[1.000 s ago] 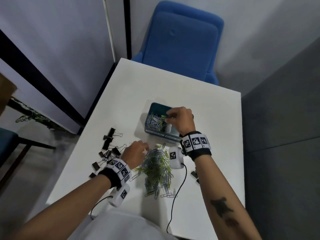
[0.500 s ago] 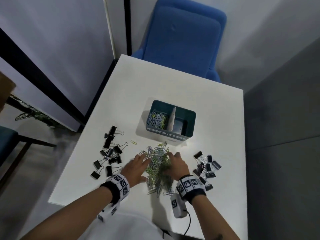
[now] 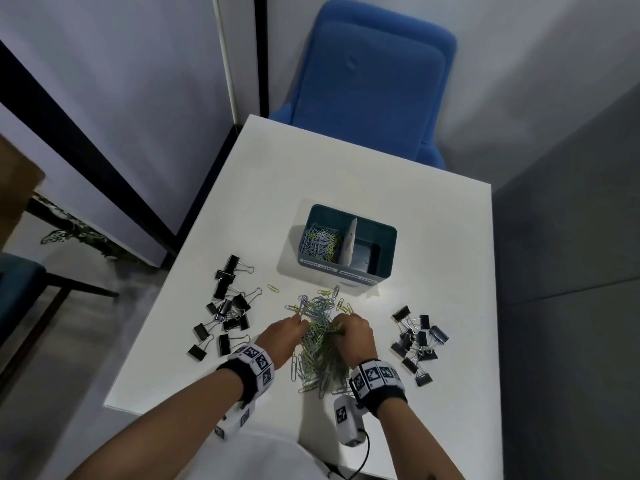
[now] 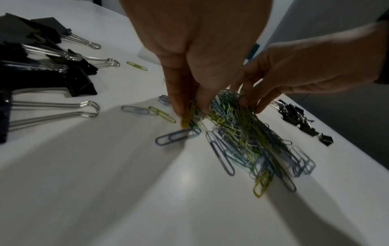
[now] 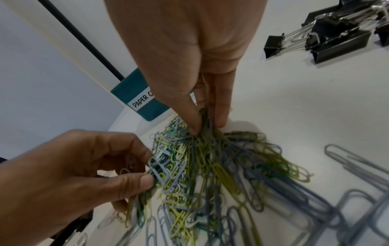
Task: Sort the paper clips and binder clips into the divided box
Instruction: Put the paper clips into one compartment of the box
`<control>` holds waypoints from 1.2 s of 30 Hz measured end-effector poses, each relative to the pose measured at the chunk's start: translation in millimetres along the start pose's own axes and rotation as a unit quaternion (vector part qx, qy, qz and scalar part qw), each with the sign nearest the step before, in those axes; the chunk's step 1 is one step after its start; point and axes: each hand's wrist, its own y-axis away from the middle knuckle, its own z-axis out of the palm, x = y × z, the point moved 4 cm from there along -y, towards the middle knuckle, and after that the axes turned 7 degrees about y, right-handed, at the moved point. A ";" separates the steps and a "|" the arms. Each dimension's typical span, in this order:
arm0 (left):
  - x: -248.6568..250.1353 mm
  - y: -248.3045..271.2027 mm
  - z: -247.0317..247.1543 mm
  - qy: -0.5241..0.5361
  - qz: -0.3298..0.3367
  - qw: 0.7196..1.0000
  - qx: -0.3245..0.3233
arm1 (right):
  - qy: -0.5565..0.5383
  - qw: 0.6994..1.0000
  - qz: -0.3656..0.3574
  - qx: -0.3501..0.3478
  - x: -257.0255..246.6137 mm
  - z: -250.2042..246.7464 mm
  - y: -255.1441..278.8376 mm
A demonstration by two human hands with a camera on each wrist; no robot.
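A heap of blue, green and yellow paper clips (image 3: 320, 336) (image 4: 242, 138) (image 5: 210, 166) lies on the white table near its front edge. My left hand (image 3: 285, 336) (image 4: 189, 108) (image 5: 145, 173) pinches clips at the heap's left side. My right hand (image 3: 353, 336) (image 5: 207, 123) (image 4: 250, 101) pinches a bunch at its right side. The teal divided box (image 3: 381, 268) (image 5: 139, 99) stands beyond the heap; its left compartment holds paper clips (image 3: 320, 242), its right one looks bare. Black binder clips lie in one cluster on the left (image 3: 227, 303) (image 4: 42, 66) and another on the right (image 3: 417, 342) (image 5: 328, 36) (image 4: 299, 118).
A single yellow paper clip (image 3: 273, 288) (image 4: 136, 65) lies apart, left of the box. A blue chair (image 3: 367, 81) stands behind the table's far edge. The floor drops off on both sides of the table (image 3: 433, 216).
My right hand has come back from the box to the heap. Both hands have closed in on the paper clips from either side.
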 end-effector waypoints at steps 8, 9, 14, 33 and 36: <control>-6.3 -0.5 -35.4 0.150 -0.052 0.986 0.058 | -0.029 0.999 0.001 0.041 12.5 -18.2 8.4; -2.0 0.1 -46.6 0.168 -0.042 0.982 0.079 | -0.030 0.998 -0.003 0.049 12.1 -22.8 10.8; 32.4 -11.2 -117.1 0.201 0.027 0.965 0.164 | -0.028 0.994 -0.053 0.092 1.4 -57.2 25.7; -7.6 -17.7 -69.9 0.074 -0.092 0.991 0.062 | -0.076 0.964 -0.122 0.223 -76.4 -180.2 -40.6; -18.7 -3.7 -30.2 0.019 -0.131 0.990 -0.039 | -0.082 0.975 -0.121 0.167 -61.6 -145.7 -25.6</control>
